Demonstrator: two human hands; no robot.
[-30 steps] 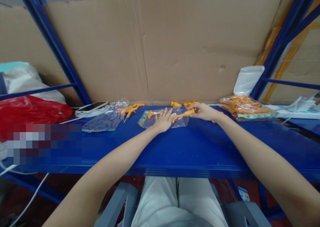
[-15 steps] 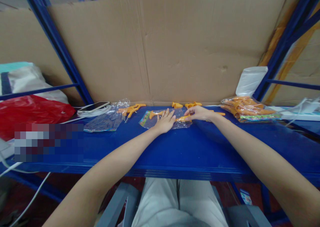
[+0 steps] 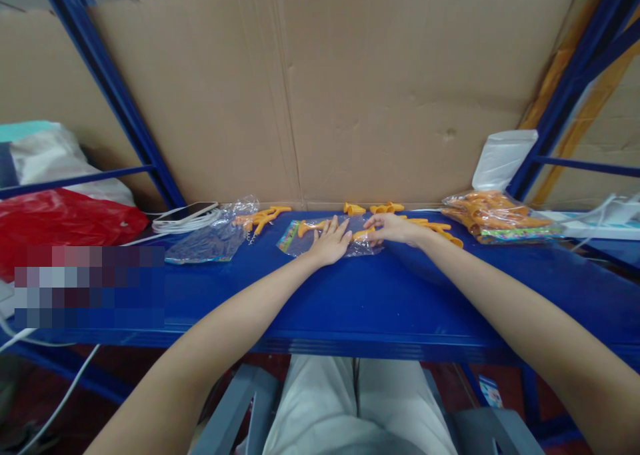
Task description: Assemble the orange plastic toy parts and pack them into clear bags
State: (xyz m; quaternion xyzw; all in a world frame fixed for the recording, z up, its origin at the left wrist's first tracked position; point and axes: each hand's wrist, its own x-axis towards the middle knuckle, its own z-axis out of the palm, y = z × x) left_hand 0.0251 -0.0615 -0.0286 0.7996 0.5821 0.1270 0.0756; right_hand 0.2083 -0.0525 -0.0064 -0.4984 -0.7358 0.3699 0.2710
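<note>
My left hand (image 3: 330, 243) lies flat with fingers spread on a clear plastic bag (image 3: 307, 246) with a colourful printed strip at its left end. An orange plastic piece with a flared end (image 3: 306, 227) shows inside the bag, partly under my left fingers. My right hand (image 3: 393, 230) curls its fingers round the end of another orange plastic piece (image 3: 363, 235) at the bag's right side. Its fingertips are small here, and how firmly they grip is hard to see. Right behind that hand lie several long orange parts (image 3: 435, 227).
Orange cup-shaped parts (image 3: 354, 209) stand along the cardboard wall (image 3: 360, 108). Left of the bag are branched orange parts (image 3: 267, 219), clear bags (image 3: 205, 241) and a phone (image 3: 187, 211) on a coiled white cable. A filled bag of orange parts (image 3: 493, 218) lies right on the blue shelf (image 3: 340, 301).
My right hand has shifted slightly left along the bag, uncovering more of the orange parts to its right. My left hand stays flat in place. The view has tilted very slightly.
</note>
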